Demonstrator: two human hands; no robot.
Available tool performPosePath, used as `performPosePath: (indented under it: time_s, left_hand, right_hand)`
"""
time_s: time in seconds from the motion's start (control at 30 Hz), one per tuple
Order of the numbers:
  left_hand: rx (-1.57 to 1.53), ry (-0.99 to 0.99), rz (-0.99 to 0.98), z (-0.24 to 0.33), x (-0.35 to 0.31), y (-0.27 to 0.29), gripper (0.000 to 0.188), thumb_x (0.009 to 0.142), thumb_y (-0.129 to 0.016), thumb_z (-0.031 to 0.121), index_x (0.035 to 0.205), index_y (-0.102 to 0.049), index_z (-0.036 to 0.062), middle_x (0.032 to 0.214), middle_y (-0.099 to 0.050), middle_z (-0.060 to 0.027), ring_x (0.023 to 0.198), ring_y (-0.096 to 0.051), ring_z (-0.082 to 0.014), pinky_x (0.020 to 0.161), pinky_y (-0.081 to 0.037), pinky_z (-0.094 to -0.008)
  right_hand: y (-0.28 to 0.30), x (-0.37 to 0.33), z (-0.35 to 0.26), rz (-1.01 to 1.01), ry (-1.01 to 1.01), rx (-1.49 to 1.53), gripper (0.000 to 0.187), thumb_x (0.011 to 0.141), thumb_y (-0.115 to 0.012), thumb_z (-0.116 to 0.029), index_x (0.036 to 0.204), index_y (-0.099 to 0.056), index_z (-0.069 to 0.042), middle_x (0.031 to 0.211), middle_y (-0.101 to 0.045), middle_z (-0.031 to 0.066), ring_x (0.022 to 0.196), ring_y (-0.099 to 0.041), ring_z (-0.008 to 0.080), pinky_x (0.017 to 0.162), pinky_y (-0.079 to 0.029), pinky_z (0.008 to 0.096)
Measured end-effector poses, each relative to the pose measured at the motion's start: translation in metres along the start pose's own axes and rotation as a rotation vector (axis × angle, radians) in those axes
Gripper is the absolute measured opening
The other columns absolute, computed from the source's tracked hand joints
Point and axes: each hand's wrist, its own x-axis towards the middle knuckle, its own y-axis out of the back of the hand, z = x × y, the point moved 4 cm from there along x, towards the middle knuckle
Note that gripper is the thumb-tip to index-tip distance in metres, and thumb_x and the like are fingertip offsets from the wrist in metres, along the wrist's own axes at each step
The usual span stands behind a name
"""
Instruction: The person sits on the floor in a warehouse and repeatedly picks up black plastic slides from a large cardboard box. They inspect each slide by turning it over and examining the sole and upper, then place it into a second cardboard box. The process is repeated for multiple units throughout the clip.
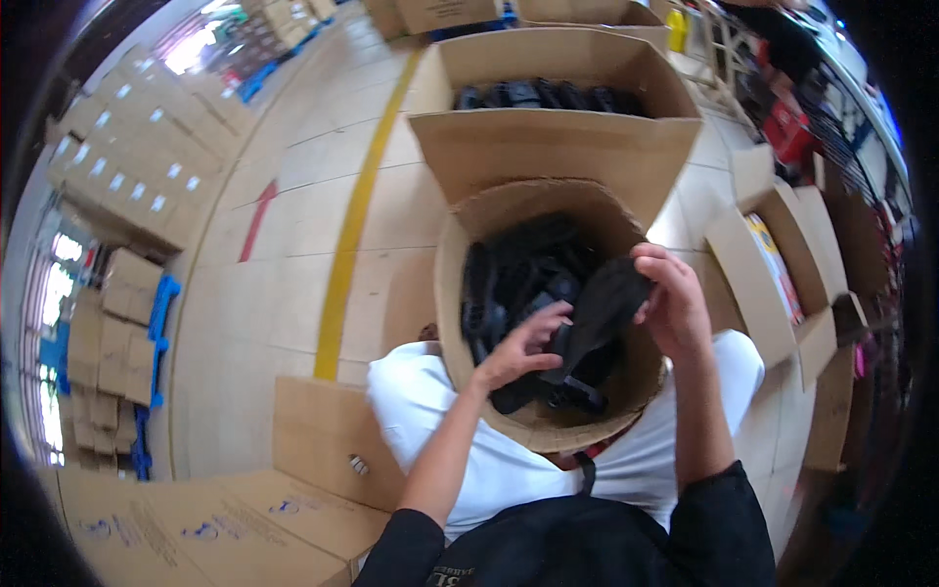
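Observation:
A black, flat, rounded piece [608, 305] is tilted over the mouth of a round cardboard bin [452, 293] between my knees. I cannot make out its exact kind. My right hand [675, 298] is closed on the upper right edge of this piece, fingers on top. Beside its lower end is my left hand [523, 347], thumb and fingers apart; whether they touch the piece is hard to tell. Many black plastic parts [533, 259] lie jumbled inside the bin under both hands.
Right behind the bin stands a large open carton [553, 147] with black parts [523, 95] in a row. An open box [773, 264] sits to the right, closed cartons [215, 519] at lower left. Stacked boxes [137, 147] line the left beyond a yellow floor line [357, 225].

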Motion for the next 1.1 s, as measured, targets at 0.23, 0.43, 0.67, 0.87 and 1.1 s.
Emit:
performPosePath:
  time_s: [0.23,0.43,0.67,0.87,1.1]
  left_hand:
    - [-0.018,0.257,-0.134,-0.017,-0.009,-0.016,0.053,0.082,-0.055,0.025,0.128,-0.036,0.0076,0.12,-0.046,-0.0057,0.106,-0.043,-0.0133,0.087,-0.035,-0.0234]
    - [-0.065,0.261,0.04,-0.007,-0.013,-0.017,0.056,0.082,-0.056,0.026,0.129,-0.034,0.0056,0.102,-0.053,-0.0057,0.087,-0.049,-0.0093,0.076,-0.04,-0.0205]
    - [-0.136,0.216,0.025,-0.011,-0.01,-0.012,0.05,0.08,-0.057,0.028,0.122,-0.043,0.0046,0.097,-0.056,-0.0049,0.077,-0.05,-0.006,0.064,-0.038,-0.0156]
    - [-0.226,0.167,-0.029,-0.017,-0.01,-0.006,0.061,0.072,-0.063,0.03,0.12,-0.043,-0.0005,0.106,-0.053,-0.0091,0.09,-0.052,-0.0125,0.078,-0.042,-0.0217]
    - [-0.26,0.023,-0.156,-0.008,-0.011,-0.012,0.073,0.064,-0.065,0.028,0.125,-0.036,-0.0019,0.117,-0.043,-0.014,0.094,-0.053,-0.0194,0.084,-0.044,-0.03]
  right_hand:
    - [0.057,0.036,0.044,-0.132,-0.034,0.194,0.04,0.082,-0.044,-0.015,0.117,-0.043,0.005,0.076,-0.051,0.0021,0.066,-0.052,0.0091,0.063,-0.047,0.024]
    - [0.084,0.061,0.073,-0.021,0.024,0.141,0.031,0.085,-0.047,-0.008,0.113,-0.047,0.003,0.096,-0.057,0.0122,0.082,-0.058,0.0183,0.071,-0.049,0.0272]
    - [0.106,0.073,0.094,0.164,0.002,0.199,0.026,0.087,-0.045,-0.01,0.109,-0.049,0.004,0.093,-0.058,0.0114,0.079,-0.059,0.0183,0.068,-0.051,0.0278]
    - [0.121,0.083,0.116,0.263,-0.084,0.253,0.018,0.086,-0.047,-0.011,0.095,-0.052,0.004,0.084,-0.057,0.0091,0.073,-0.058,0.0172,0.067,-0.051,0.0272]
    - [0.14,0.089,0.154,0.406,-0.33,0.107,0.016,0.082,-0.052,-0.014,0.07,-0.047,-0.005,0.06,-0.044,0.0003,0.049,-0.048,0.0117,0.05,-0.046,0.0236]
